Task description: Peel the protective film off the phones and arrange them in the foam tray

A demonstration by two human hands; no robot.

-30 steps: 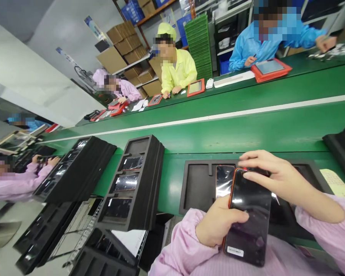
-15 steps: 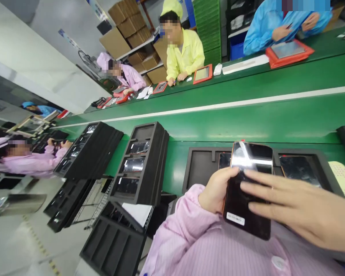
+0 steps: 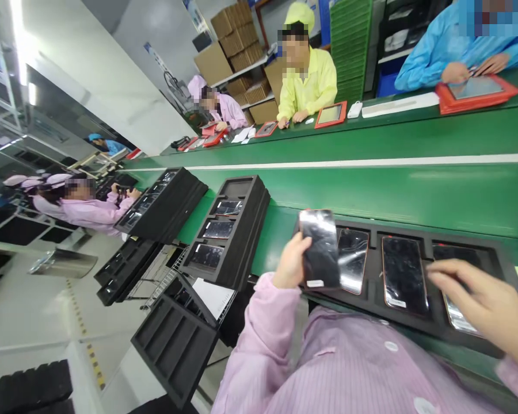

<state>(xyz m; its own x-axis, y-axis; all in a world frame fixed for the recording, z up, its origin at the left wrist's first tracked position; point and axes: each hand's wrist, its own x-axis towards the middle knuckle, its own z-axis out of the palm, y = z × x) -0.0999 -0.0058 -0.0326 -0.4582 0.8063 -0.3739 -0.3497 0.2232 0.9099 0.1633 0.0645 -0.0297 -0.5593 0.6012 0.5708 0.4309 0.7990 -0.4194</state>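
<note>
A dark phone (image 3: 319, 250) with an orange edge and a white label at its bottom is held in my left hand (image 3: 292, 261), which grips it by its left side. It hovers over the left end of a black foam tray (image 3: 373, 270), hiding the slot beneath. Three more phones lie in the tray: one glossy phone (image 3: 354, 261) beside the held one, a middle phone (image 3: 403, 273) with a white label, and a right-hand phone (image 3: 451, 305). Over that last phone hangs my right hand (image 3: 479, 299), fingers loosely bent and apart, with nothing seen in it.
Stacked foam trays with phones (image 3: 254, 230) stand to the left, and another stack (image 3: 172, 213) beyond. An emptied tray (image 3: 175, 345) tilts low at left. The green bench (image 3: 414, 190) runs across; co-workers (image 3: 308, 80) sit along its far side with red pads (image 3: 479, 98).
My left hand has carried the phone left and lower, over the tray's left end. My right hand has left the phone's screen and moved right, above the tray. The view has shifted left.
</note>
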